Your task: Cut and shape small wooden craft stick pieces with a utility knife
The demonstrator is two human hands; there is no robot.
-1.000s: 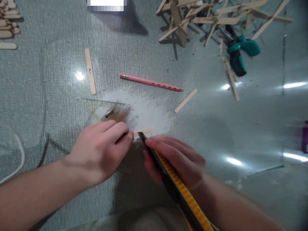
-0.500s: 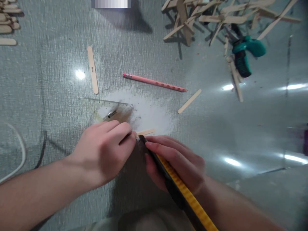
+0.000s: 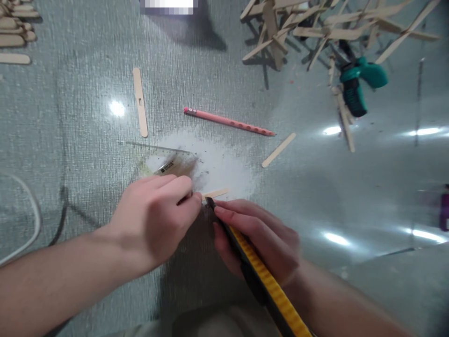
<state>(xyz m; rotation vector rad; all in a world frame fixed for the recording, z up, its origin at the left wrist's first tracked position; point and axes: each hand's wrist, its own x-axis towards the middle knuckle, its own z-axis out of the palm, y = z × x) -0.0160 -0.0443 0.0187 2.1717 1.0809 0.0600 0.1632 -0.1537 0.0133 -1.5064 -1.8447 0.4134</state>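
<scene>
My left hand is closed, pinching one end of a short wooden craft stick whose other end pokes out to the right. My right hand grips a yellow and black utility knife. Its dark blade touches the stick close to my left fingertips. Just beyond my left knuckles lies a clear plastic ruler, partly hidden by the hand. A pink pencil rests past both hands. Another craft stick has a small notch cut at its middle, and a short stick piece lies to the right.
Craft sticks joined into a structure stand at the far right, beside teal-handled pliers or cutters. A pile of craft sticks sits far left. A white cable curves at the left edge. A purple object shows at the right edge.
The whole view has shifted slightly, so the table items appear a little further right. Both hands keep their hold, with the blade still against the stick.
</scene>
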